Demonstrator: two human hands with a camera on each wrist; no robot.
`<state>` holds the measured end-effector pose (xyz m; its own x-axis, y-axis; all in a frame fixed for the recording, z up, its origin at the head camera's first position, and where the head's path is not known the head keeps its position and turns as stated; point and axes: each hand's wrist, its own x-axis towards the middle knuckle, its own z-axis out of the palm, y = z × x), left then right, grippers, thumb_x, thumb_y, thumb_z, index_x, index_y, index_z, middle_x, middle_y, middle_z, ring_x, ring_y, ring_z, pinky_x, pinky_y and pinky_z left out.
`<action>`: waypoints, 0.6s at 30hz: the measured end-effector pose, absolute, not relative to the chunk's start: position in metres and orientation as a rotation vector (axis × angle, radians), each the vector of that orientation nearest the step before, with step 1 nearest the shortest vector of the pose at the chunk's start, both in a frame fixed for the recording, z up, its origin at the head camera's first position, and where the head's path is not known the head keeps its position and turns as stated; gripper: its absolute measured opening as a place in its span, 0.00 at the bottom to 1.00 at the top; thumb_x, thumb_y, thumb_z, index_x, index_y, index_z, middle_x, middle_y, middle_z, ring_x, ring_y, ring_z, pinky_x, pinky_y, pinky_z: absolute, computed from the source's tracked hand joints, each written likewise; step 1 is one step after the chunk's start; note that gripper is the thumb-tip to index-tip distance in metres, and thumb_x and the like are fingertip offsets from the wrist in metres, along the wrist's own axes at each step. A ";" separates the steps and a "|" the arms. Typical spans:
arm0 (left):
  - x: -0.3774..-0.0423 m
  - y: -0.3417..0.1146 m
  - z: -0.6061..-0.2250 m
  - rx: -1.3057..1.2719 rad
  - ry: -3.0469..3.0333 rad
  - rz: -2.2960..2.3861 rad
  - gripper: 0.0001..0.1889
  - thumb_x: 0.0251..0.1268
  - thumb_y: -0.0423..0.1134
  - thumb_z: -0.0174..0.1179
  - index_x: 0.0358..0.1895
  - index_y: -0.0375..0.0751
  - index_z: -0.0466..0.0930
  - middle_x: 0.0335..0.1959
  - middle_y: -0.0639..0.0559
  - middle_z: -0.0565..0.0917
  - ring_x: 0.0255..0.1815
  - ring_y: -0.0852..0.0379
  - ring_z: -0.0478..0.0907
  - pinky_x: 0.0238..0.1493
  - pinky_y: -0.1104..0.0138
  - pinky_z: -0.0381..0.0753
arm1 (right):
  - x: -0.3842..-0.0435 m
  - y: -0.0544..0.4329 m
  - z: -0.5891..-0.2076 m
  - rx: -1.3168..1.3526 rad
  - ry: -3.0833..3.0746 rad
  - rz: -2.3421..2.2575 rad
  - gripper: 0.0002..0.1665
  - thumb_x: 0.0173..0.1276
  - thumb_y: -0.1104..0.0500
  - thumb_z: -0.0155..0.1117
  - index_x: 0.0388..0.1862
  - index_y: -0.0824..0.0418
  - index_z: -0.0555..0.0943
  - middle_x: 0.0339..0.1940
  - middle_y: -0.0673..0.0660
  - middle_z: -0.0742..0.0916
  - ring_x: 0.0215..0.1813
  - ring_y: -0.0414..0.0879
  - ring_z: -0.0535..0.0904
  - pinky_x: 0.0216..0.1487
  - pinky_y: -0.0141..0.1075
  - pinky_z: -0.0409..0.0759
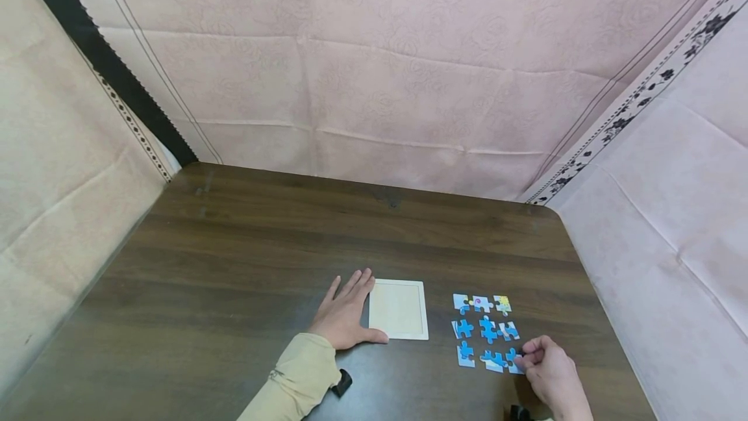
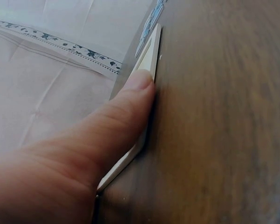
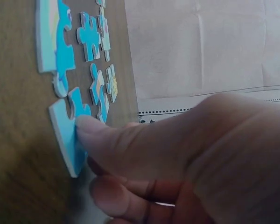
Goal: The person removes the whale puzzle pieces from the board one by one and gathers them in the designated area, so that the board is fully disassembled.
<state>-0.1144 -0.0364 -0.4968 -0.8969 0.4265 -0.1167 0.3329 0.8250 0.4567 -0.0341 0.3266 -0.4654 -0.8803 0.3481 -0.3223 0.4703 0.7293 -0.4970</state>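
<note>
A square, cream-coloured puzzle frame [image 1: 398, 309] lies flat on the table. My left hand [image 1: 345, 317] rests at its left side with fingers stretched out, its thumb [image 2: 123, 107] on the frame's near edge. To the right, several blue jigsaw pieces [image 1: 487, 330] lie in three rows. With thumb and curled fingers my right hand [image 1: 552, 369] pinches the corner jigsaw piece [image 3: 67, 140] at the near right end of these rows. That piece sits close beside the neighbouring bottom piece [image 3: 49, 42]; whether they interlock I cannot tell. My fingertips hide part of it.
The brown wooden table [image 1: 234, 265] extends to the left and behind the frame. Pale patterned cloth [image 1: 374, 83] hangs behind the table and along both sides.
</note>
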 end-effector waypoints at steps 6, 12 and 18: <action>-0.115 -0.036 -0.498 0.588 2.790 0.634 0.60 0.43 0.74 0.65 0.77 0.43 0.52 0.79 0.52 0.49 0.79 0.52 0.44 0.75 0.48 0.36 | -0.034 0.327 -0.465 0.655 2.745 -0.882 0.08 0.63 0.71 0.61 0.40 0.69 0.74 0.30 0.57 0.81 0.30 0.47 0.77 0.29 0.38 0.74; -0.119 -0.037 -0.499 0.592 2.773 0.618 0.61 0.43 0.75 0.64 0.77 0.43 0.51 0.79 0.52 0.48 0.79 0.52 0.44 0.75 0.48 0.36 | -0.034 0.330 -0.459 0.611 2.816 -0.880 0.15 0.70 0.58 0.62 0.44 0.70 0.75 0.30 0.56 0.81 0.31 0.47 0.75 0.30 0.37 0.72; -0.123 -0.036 -0.499 0.578 2.744 0.653 0.62 0.42 0.74 0.65 0.77 0.43 0.51 0.79 0.51 0.48 0.79 0.52 0.44 0.75 0.48 0.37 | -0.039 0.329 -0.453 0.605 2.835 -0.865 0.20 0.71 0.52 0.61 0.46 0.70 0.75 0.32 0.57 0.82 0.32 0.48 0.76 0.30 0.37 0.73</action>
<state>-0.1233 -0.0361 -0.4991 -0.8864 0.4352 -0.1575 0.3175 0.8194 0.4772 -0.0390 0.3289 -0.4526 -0.9136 0.3400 -0.2231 0.4066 0.7573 -0.5111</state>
